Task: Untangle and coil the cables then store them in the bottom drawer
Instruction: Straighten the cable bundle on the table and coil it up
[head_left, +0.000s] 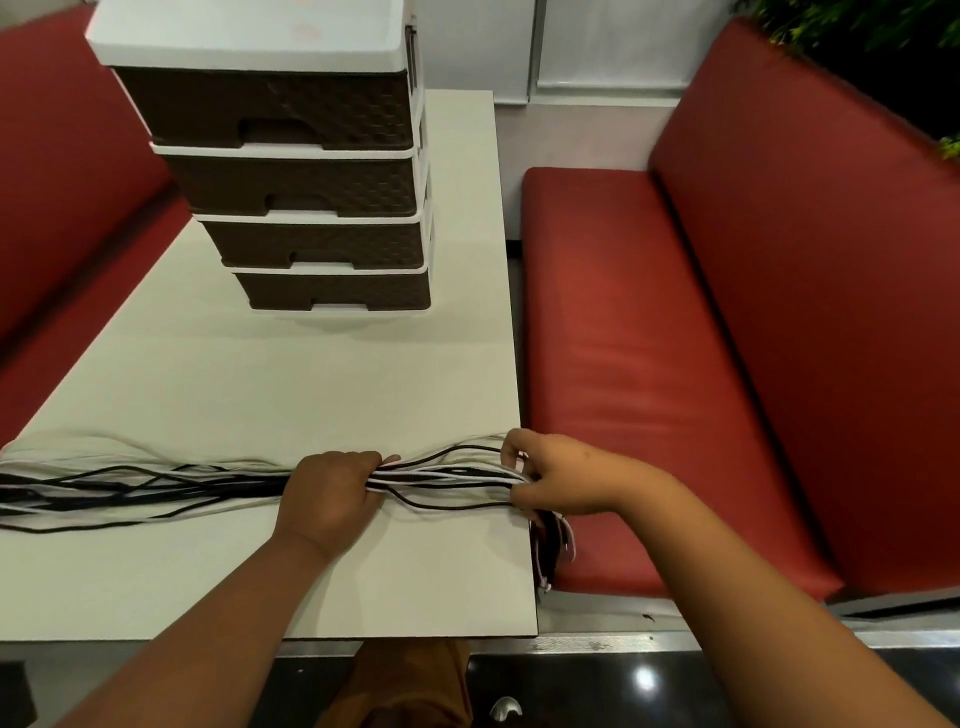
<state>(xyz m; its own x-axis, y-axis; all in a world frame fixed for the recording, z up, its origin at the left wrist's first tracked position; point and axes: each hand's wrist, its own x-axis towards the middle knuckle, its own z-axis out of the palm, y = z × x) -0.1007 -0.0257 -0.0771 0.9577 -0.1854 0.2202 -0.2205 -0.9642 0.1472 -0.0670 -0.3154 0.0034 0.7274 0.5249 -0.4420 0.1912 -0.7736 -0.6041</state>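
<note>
A bundle of black and white cables (447, 480) lies stretched across the near part of the white table (249, 395). My left hand (330, 493) grips the bundle near its middle. At the table's right edge my right hand (558, 480) holds the bundle, and the cable ends (553, 545) hang down over that edge. Left of my left hand the cables (130, 486) fan out loosely toward the table's left side. A drawer unit (291, 156) with several brown drawers stands at the back; its bottom drawer (337, 291) is closed.
Red padded benches stand on both sides, one on the right (675, 364) close to the table edge and one on the left (67, 182). A dark floor (623, 686) shows below the table's front edge. Green plant leaves (883, 21) sit at the top right.
</note>
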